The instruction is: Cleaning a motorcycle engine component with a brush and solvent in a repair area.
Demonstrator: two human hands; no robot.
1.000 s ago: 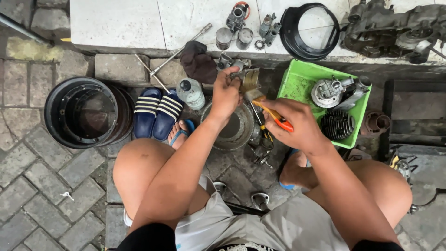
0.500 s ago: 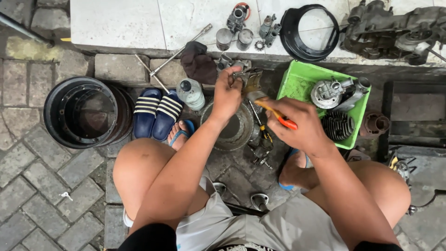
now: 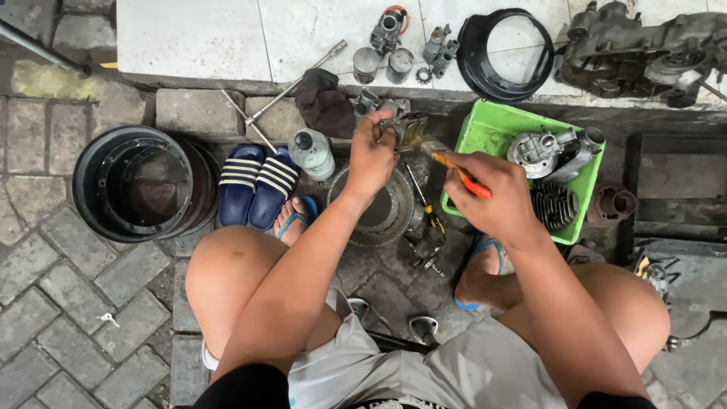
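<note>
The left hand (image 3: 371, 155) is clamped on a small metal part (image 3: 404, 127); the right hand (image 3: 492, 193) grips an orange-handled brush (image 3: 454, 168) beside the green tray (image 3: 492, 125).

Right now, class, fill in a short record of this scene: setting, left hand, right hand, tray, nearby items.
setting: person squatting on paving bricks beside a white tiled ledge
left hand: grips a small metal part
right hand: holds an orange-handled brush, bristles at the part
tray: green tray holding engine pieces
nearby items: black wheel rim, striped sandals, plastic bottle
</note>
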